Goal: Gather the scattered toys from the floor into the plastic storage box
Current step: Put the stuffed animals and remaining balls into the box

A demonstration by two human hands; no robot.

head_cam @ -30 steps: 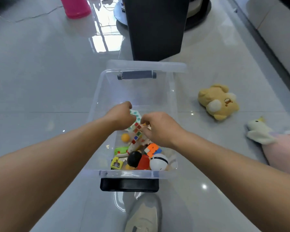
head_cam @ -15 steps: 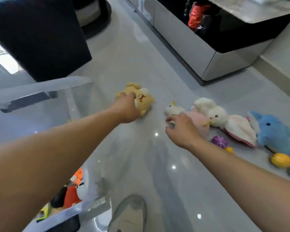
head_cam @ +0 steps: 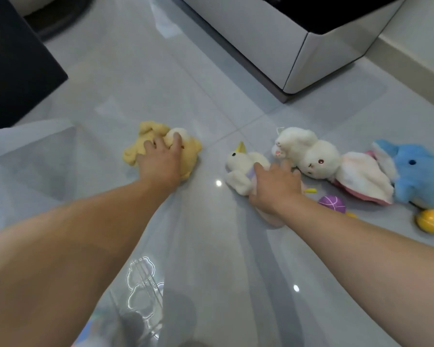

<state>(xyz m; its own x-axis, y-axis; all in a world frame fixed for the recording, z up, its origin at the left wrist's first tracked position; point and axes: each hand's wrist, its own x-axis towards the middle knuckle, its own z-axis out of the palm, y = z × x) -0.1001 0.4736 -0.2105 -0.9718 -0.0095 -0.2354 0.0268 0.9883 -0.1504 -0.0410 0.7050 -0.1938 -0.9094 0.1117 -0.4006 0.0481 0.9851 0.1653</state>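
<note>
The left hand point(head_cam: 161, 164) lies flat on top of the yellow plush dog point(head_cam: 191, 154) on the shiny grey floor point(head_cam: 211, 96). Its fingers point(head_cam: 177, 140) are spread over the toy and touch it, but they are not wrapped around it. The right hand point(head_cam: 276, 186) rests on the white unicorn plush point(head_cam: 238, 164), the one with a little yellow horn. Those fingers curl over the toy's body; it may be a grip, but the hand hides that part, so it is hard to say.

Just beside the unicorn lies a white bunny plush point(head_cam: 311, 151). Next to the bunny is a blue elephant plush point(head_cam: 411, 171). A small purple ball point(head_cam: 332, 202) sits near the right wrist, and a yellow ball point(head_cam: 431, 220) sits by the elephant.

The plastic storage box point(head_cam: 35, 146) is at the left, next to the dog. Its clear wall looks blurry. A white cabinet point(head_cam: 273, 41) stands farther back.
</note>
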